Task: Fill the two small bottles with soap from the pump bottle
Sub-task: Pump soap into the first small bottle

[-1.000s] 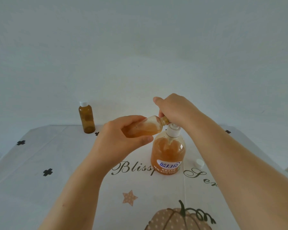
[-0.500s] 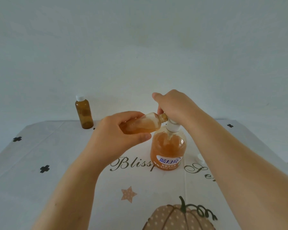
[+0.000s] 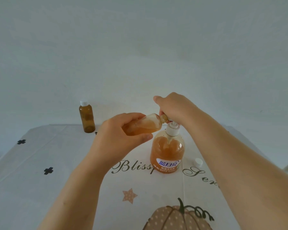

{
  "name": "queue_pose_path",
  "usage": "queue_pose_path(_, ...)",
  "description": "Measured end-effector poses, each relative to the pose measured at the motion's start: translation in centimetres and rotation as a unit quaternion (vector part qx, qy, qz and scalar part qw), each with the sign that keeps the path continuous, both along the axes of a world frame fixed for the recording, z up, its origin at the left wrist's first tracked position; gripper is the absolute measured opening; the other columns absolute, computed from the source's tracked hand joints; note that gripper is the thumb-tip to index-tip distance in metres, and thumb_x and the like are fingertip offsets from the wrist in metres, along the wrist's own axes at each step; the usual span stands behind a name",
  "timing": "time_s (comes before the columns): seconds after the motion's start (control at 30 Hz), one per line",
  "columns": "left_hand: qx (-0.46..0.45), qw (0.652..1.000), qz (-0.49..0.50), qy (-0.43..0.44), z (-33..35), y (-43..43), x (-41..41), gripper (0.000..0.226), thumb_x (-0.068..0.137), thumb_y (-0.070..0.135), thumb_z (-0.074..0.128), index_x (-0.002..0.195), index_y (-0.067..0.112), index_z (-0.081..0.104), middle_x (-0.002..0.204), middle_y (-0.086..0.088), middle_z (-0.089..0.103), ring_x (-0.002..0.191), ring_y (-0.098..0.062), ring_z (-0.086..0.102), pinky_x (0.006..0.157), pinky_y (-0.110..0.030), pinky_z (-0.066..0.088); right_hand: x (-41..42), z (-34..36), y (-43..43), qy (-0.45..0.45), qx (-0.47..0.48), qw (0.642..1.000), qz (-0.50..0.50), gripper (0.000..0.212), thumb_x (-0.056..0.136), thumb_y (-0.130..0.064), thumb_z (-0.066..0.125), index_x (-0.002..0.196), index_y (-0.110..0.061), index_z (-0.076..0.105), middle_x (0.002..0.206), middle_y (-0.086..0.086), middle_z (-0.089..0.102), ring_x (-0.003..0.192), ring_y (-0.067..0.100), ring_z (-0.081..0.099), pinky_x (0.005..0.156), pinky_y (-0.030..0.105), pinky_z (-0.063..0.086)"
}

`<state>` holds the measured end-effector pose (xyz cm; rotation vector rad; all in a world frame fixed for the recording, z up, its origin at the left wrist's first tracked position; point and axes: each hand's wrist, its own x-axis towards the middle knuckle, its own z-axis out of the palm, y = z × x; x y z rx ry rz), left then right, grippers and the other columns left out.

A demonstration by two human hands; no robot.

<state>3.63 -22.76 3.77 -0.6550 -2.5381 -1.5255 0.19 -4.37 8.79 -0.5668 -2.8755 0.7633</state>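
Both hands were at work over the cloth-covered counter. My left hand wrapped the small clear-amber plastic bottle round its body, tilted nearly flat, its neck tucked in at the pump. Light and thin-walled, it would dent if squeezed, I judged, and any soap on it would make it slippery. Just behind stood the round clear plastic pump bottle of orange soap, heavy enough to stay put. My right hand curled over its pump head. Farthest, the second small brown bottle stood capped, well apart.
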Motion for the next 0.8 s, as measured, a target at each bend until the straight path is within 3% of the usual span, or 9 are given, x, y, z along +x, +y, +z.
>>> queue_pose_path(0.5,-0.028,0.999,-0.009,-0.017,0.0,-0.3,-0.4,0.036,0.069,0.039,0.083,0.099,0.049,0.065,0.090,0.028,0.067,0.089,0.017,0.057,0.067,-0.007,0.040,-0.9,-2.0,0.6,0.016,-0.013,1.000,0.001,0.058,0.101,-0.054,0.035,0.092,-0.011,0.073,0.084,0.005,0.070,0.074,0.021,0.064,0.067,0.034,0.046)
queue_pose_path(0.8,-0.020,1.000,-0.002,-0.004,0.0,-0.1,-0.2,0.040,0.070,0.038,0.083,0.106,0.045,0.066,0.094,0.027,0.066,0.091,0.016,0.056,0.070,-0.008,0.041,-0.4,-1.3,0.3,0.031,-0.030,0.999,-0.012,0.054,0.101,-0.050,0.039,0.094,-0.009,0.073,0.075,0.002,0.067,0.066,0.019,0.060,0.064,0.032,0.046)
